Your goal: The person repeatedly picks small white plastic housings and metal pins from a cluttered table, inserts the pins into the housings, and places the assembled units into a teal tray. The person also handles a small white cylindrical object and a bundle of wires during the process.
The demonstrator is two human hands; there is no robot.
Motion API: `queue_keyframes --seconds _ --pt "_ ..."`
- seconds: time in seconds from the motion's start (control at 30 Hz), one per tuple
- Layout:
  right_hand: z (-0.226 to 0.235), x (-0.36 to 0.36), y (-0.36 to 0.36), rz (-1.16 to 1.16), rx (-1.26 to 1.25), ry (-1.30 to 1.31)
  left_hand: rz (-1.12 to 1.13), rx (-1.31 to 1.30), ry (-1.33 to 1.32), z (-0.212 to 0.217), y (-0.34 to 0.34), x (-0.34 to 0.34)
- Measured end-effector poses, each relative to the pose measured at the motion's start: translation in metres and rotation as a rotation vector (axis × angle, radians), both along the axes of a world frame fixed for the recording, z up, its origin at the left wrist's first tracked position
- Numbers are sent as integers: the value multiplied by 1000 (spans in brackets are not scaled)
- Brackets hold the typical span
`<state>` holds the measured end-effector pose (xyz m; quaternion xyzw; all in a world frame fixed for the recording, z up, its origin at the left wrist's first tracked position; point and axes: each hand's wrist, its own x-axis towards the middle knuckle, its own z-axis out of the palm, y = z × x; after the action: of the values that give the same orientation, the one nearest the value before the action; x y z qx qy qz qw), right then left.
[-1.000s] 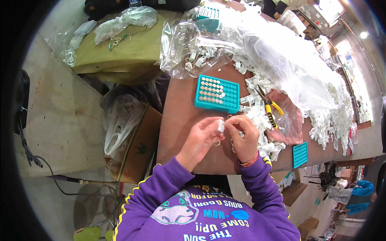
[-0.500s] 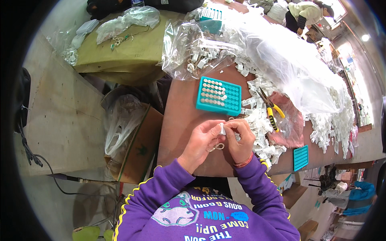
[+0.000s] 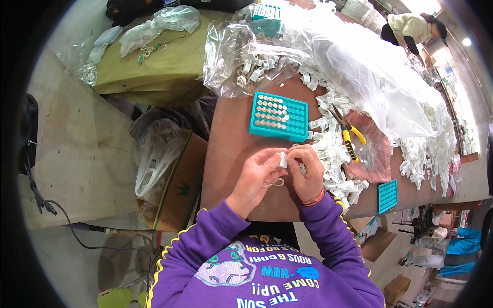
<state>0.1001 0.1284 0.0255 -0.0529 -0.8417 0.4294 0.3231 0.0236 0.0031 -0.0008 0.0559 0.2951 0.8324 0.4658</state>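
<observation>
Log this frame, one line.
left hand + right hand: pinch small white part | teal tray beyond | pliers idle

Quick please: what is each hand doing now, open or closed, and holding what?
Left hand: closed, pinching the small white piece.
Right hand: closed on the same white piece from the other side.

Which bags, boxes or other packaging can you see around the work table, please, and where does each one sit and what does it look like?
Clear plastic bag: far end of the table, crumpled, holding small white parts.
Large clear plastic sheet: right of it, draped over more white parts.
Cardboard box: on the floor left of the table, brown, open.
Thin plastic bag: in that box, translucent, crumpled.
Clear bags: on the olive-covered surface, far left.
Printed purple top: bottom edge, pale print.
</observation>
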Motion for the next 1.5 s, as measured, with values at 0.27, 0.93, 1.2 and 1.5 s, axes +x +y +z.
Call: queue_keyframes --seconds 0.27,0.93,1.2,1.5 --pt "-4 4 0 13 -243 2 4 4 36 3 1 1" --pt "5 4 -3 -3 142 8 -15 -23 64 3 -1 0" --pt "0 3 -4 -32 58 -3 19 -38 43 3 3 1" --pt "0 6 5 -234 66 103 -4 -89 58 6 2 3"
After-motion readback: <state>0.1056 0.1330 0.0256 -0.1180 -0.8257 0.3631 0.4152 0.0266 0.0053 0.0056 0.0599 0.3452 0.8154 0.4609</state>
